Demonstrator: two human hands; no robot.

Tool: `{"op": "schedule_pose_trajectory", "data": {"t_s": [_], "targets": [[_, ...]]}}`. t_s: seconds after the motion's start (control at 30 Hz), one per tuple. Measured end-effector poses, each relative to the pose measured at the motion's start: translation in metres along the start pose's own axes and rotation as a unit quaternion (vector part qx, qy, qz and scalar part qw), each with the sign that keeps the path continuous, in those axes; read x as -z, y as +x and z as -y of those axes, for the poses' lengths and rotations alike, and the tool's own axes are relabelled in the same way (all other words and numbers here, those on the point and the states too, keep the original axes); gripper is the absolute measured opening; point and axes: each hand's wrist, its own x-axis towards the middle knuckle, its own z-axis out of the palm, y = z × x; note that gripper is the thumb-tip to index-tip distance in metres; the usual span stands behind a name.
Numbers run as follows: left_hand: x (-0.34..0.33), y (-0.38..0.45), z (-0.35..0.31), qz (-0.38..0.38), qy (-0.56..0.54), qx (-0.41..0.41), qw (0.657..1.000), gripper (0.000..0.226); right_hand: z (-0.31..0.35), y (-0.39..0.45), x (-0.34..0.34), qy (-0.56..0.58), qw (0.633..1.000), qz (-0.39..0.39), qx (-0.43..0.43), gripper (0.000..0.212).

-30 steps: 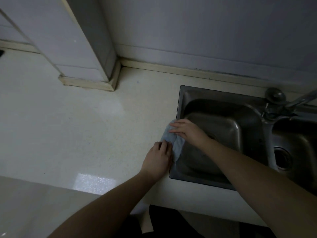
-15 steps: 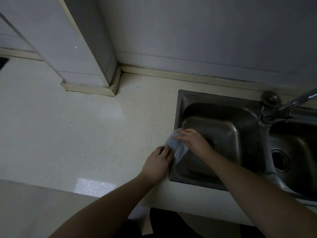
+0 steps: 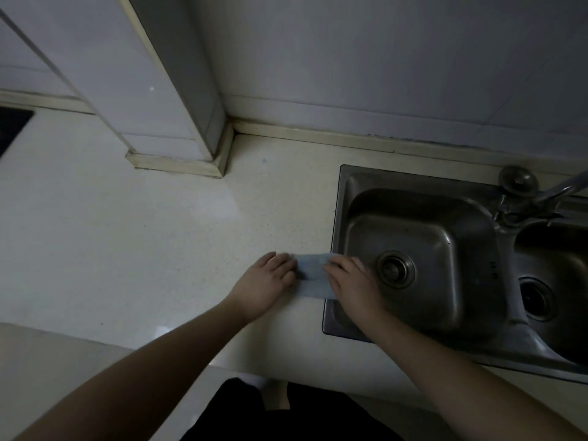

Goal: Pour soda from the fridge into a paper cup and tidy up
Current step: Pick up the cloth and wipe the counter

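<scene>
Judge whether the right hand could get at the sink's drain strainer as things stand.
Probably yes. The right hand rests on the blue cloth at the sink edge, and the drain strainer lies right beside it, with nothing between them.

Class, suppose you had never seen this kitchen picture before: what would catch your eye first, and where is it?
First, the two hands in the middle: the left hand and right hand rest on the ends of a pale blue cloth, spread between them at the sink's left edge. Next, the steel sink on the right, with its round drain and the tap behind. The pale counter fills the left.
</scene>
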Motion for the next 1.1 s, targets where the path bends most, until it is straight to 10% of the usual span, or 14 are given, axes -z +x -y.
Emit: {"op": "schedule_pose_trajectory", "data": {"t_s": [0.6,1.1], "targets": [[-0.006,-0.166,0.016,0.087,-0.113,0.241,0.96,0.058,0.158,-0.034,-0.067,-0.053,0.981,0.179,0.051,0.059],[0.001,-0.016,0.153,0.131,-0.113,0.162,0.972,0.062,0.14,0.125,-0.076,-0.166,0.98,0.105,-0.04,0.065]]}}
